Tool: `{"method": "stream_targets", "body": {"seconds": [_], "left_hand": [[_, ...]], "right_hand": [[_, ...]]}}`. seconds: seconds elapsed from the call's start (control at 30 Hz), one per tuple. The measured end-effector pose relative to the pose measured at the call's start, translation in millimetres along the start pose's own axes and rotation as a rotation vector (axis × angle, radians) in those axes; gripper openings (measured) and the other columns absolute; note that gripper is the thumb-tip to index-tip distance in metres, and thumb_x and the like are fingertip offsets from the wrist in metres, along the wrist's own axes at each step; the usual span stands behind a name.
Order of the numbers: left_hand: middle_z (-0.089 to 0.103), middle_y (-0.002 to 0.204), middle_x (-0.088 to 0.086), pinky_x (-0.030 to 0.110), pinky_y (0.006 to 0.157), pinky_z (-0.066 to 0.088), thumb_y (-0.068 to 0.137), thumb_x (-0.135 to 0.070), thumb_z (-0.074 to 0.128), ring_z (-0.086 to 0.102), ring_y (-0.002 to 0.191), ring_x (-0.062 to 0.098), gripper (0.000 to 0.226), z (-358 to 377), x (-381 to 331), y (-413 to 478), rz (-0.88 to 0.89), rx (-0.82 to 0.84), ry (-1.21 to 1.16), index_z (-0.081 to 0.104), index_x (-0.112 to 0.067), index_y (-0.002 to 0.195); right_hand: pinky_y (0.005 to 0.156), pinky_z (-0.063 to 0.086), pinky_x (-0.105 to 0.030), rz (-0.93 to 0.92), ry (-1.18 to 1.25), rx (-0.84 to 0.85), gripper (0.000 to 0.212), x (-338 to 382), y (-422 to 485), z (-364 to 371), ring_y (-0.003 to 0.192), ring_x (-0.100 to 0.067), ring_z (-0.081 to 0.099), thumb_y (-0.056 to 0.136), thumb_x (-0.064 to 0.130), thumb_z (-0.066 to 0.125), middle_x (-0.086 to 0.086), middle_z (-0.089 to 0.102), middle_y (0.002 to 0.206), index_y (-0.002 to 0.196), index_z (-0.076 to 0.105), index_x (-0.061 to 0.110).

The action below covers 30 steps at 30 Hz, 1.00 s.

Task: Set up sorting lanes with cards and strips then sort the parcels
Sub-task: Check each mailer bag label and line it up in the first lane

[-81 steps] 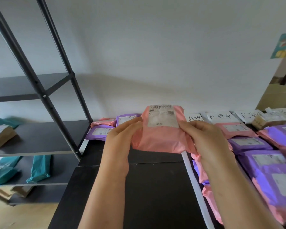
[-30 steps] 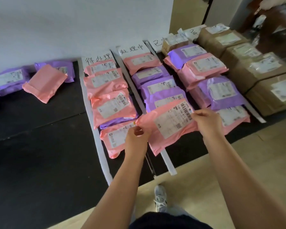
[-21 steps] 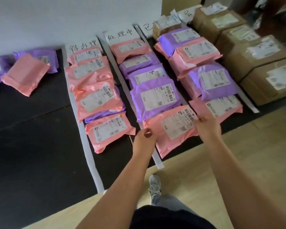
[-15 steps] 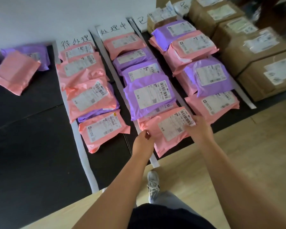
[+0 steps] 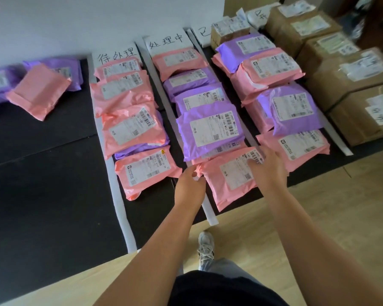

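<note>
A pink parcel [image 5: 228, 180] with a white label lies at the near end of the middle lane, just below a purple parcel [image 5: 210, 129]. My left hand [image 5: 191, 180] pinches its left corner. My right hand [image 5: 268, 166] rests on its right edge over the barcode. White strips [image 5: 117, 191] [image 5: 208, 208] run between the lanes on the black mat [image 5: 42, 184]. Handwritten cards [image 5: 117, 56] [image 5: 166, 41] stand at the far ends against the wall. The left lane holds pink parcels [image 5: 146, 171]; the right lane holds pink and purple ones [image 5: 294, 107].
Loose pink [image 5: 39, 91] and purple [image 5: 0, 85] parcels lie at the far left of the mat. Brown cardboard boxes [image 5: 349, 85] stand in a row at the right. A wooden floor [image 5: 307, 217] and my shoe [image 5: 205, 246] show at the near side.
I turned from the shelf to the lanes carrying the pink parcel. It came down from above the middle lane onto the mat at the lane's near end.
</note>
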<state>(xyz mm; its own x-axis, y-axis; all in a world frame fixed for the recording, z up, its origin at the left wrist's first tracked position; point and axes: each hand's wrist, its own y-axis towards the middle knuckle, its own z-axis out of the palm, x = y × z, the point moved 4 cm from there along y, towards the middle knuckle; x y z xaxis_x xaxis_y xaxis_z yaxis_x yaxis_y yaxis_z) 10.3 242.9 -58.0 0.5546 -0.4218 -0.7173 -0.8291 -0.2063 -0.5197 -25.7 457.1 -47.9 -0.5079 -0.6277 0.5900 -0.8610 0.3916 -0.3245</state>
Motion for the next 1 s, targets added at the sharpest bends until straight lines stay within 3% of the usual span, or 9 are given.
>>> {"method": "stream_targets", "body": {"seconds": [0.1,0.17,0.27,0.47,0.6,0.7,0.8,0.9,1.0], "left_hand": [[0.060,0.131,-0.004,0.015,0.058,0.037,0.098,-0.018,0.053,0.053,0.081,0.000,0.042,-26,-5,-2,0.028,-0.074,-0.027,0.051,-0.025,0.140],[0.056,0.136,-0.002,0.015,0.056,0.041,0.099,-0.018,0.053,0.060,0.087,0.007,0.045,-49,-4,-3,0.024,-0.131,-0.064,0.048,-0.026,0.142],[0.058,0.132,-0.004,0.012,0.053,0.039,0.101,-0.021,0.052,0.057,0.076,0.002,0.037,-88,6,-4,-0.001,-0.214,-0.078,0.053,-0.029,0.137],[0.063,0.112,-0.013,0.017,0.054,0.049,0.101,-0.027,0.052,0.059,0.077,-0.001,0.028,-174,43,-2,-0.032,-0.362,-0.107,0.061,-0.031,0.127],[0.066,0.105,-0.016,0.007,0.050,0.036,0.099,-0.026,0.056,0.052,0.068,-0.008,0.028,-244,66,0,-0.016,-0.455,-0.093,0.062,-0.029,0.127],[0.066,0.119,-0.010,0.012,0.066,0.046,0.100,-0.024,0.055,0.055,0.082,-0.002,0.033,-301,85,4,-0.006,-0.475,-0.061,0.059,-0.027,0.133],[0.064,0.125,-0.006,0.020,0.072,0.051,0.102,-0.024,0.052,0.058,0.093,0.005,0.034,-359,106,8,0.017,-0.461,-0.050,0.057,-0.027,0.135],[0.065,0.125,-0.005,0.027,0.080,0.055,0.102,-0.023,0.050,0.062,0.101,0.011,0.033,-411,125,20,0.037,-0.461,-0.041,0.059,-0.025,0.134],[0.066,0.123,-0.006,0.018,0.067,0.047,0.101,-0.021,0.052,0.060,0.091,0.006,0.035,-452,139,37,0.057,-0.441,-0.010,0.058,-0.026,0.134]], "right_hand": [[0.092,0.053,-0.052,-0.094,0.028,0.021,0.042,32,-7,3,0.109,-0.028,0.062,0.094,0.025,0.062,-0.005,0.056,0.131,0.135,0.054,0.024],[0.087,0.054,-0.045,-0.157,0.116,0.059,0.030,57,-15,12,0.101,-0.023,0.064,0.094,0.028,0.062,-0.001,0.064,0.120,0.124,0.064,0.022],[0.077,0.051,-0.032,-0.217,0.204,0.155,0.023,96,-32,33,0.093,-0.014,0.065,0.093,0.036,0.063,0.004,0.069,0.107,0.109,0.070,0.020],[0.074,0.050,-0.032,-0.323,0.200,0.327,0.022,172,-74,92,0.085,-0.016,0.066,0.092,0.036,0.066,0.000,0.072,0.091,0.094,0.072,0.015],[0.055,0.046,-0.021,-0.369,0.169,0.401,0.014,222,-107,135,0.070,-0.011,0.068,0.093,0.035,0.065,0.005,0.067,0.077,0.081,0.064,0.026],[0.059,0.044,-0.020,-0.410,0.137,0.404,0.015,262,-136,170,0.070,-0.009,0.066,0.096,0.037,0.061,0.004,0.067,0.082,0.084,0.062,0.028],[0.063,0.040,-0.019,-0.448,0.119,0.386,0.012,302,-165,209,0.079,-0.006,0.061,0.096,0.031,0.061,0.010,0.065,0.084,0.084,0.063,0.029],[0.071,0.040,-0.018,-0.479,0.082,0.385,0.010,336,-186,245,0.090,-0.009,0.060,0.096,0.028,0.061,0.010,0.065,0.095,0.103,0.067,0.024],[0.083,0.040,-0.023,-0.448,0.056,0.374,0.021,365,-201,274,0.097,-0.010,0.058,0.097,0.026,0.062,0.004,0.066,0.110,0.117,0.066,0.019]]}}
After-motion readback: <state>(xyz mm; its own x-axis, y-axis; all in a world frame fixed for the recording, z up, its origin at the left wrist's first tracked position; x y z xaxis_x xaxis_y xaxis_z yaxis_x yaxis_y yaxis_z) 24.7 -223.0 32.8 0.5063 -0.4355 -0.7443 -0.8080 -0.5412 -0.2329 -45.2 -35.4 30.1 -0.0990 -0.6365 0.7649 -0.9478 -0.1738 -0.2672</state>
